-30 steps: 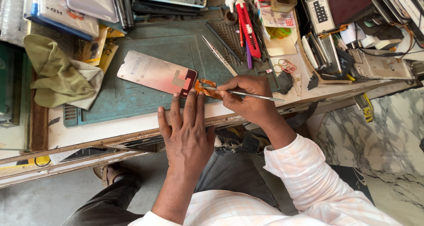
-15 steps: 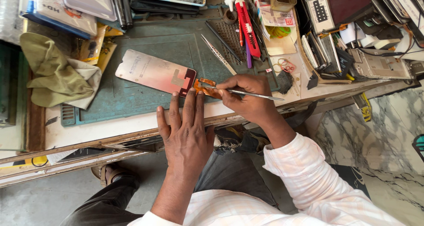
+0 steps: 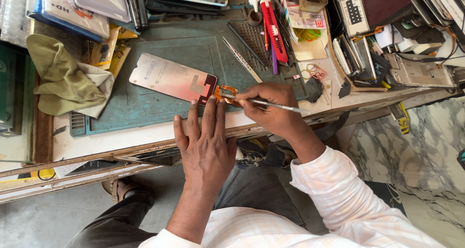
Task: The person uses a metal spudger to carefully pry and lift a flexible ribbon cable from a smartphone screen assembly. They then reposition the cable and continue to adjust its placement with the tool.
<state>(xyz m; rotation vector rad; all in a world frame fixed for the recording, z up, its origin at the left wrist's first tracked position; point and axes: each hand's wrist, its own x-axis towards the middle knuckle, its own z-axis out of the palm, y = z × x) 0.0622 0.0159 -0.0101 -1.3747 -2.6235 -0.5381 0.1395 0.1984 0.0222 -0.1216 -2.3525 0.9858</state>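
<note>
Nearest, my left hand [image 3: 206, 144] lies flat, fingers together, pinning the phone screen panel's [image 3: 173, 79] end to the green mat [image 3: 145, 107]. My right hand [image 3: 269, 105] pinches a thin metal tool [image 3: 271, 103], its tip on the orange ribbon cable [image 3: 226, 92]. Beyond lie tweezers [image 3: 241, 59] and a red cutter [image 3: 273, 30].

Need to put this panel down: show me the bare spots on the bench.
Free: green mat between olive cloth and left hand; mat above the screen panel. Crowded: back edge and right side, around the red cutter.
</note>
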